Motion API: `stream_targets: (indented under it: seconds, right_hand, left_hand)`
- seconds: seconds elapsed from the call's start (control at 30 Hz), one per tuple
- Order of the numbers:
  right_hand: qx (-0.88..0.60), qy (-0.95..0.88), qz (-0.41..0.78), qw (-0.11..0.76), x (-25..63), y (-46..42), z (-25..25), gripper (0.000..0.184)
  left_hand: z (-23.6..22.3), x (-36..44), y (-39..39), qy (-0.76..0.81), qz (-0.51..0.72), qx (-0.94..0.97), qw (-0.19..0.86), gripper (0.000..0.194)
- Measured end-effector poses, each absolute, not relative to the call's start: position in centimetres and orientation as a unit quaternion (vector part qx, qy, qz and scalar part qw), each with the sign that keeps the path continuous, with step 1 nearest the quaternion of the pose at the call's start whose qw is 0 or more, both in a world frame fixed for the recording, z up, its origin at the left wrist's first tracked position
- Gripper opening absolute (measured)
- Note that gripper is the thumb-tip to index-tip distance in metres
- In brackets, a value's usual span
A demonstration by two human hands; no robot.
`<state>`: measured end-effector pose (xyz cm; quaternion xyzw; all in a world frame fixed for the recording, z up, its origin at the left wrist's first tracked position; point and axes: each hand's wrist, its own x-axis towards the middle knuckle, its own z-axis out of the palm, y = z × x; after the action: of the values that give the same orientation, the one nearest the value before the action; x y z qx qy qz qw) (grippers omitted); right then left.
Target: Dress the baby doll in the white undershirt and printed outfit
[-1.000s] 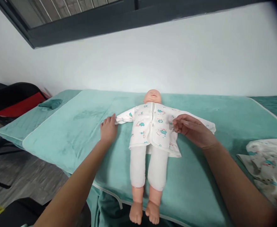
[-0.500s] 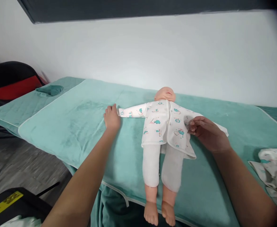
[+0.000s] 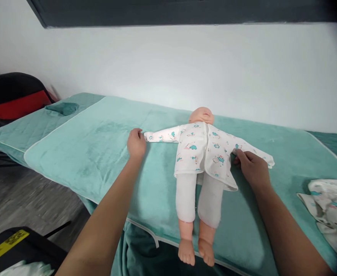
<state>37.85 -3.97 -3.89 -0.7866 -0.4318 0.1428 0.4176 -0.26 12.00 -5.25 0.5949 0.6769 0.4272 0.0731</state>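
Note:
A baby doll (image 3: 202, 115) lies on its back with both arms spread, dressed in a white printed baby shirt (image 3: 190, 147). Its legs are covered in white cloth down to the shins, and the feet are bare. At the end of the sleeve on the left, my left hand (image 3: 136, 142) has its fingers curled around the cuff; the fingertips are partly hidden. My right hand (image 3: 253, 166) pinches the shirt's fabric under the other sleeve, beside the doll's body. That sleeve (image 3: 254, 149) stretches out to the right, and no doll hand shows at its end.
The doll rests on a padded bed with a green cover (image 3: 99, 142). Folded printed clothes (image 3: 332, 209) lie on the right. A face hole (image 3: 61, 109) is at the bed's left end. Black chairs (image 3: 15, 96) stand at the left, and a white wall (image 3: 168, 65) runs behind.
My right hand has gone from loosely bent fingers by the shirt's side to a pinch on the cloth under the sleeve. My left hand's fingers have curled in at the cuff.

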Motion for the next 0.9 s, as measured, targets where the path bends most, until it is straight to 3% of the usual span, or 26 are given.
stream_targets:
  seconds: [0.5,0.83,0.9]
  right_hand:
    - [-0.749,-0.421,0.214,0.465,38.7,-3.4,-4.8,0.026]
    - [-0.74,-0.466,0.247,0.418,37.6,-3.3,-3.9,0.041]
    - [-0.747,-0.461,0.249,0.409,37.3,-3.2,-3.9,0.04]
  left_hand:
    - [-5.3,0.1,11.9,0.681,0.394,0.613,0.064,0.019]
    - [-4.7,1.1,10.6,0.638,0.411,0.651,-0.023,0.019]
    - [-4.8,2.6,9.1,0.604,0.458,0.652,0.023,0.019]
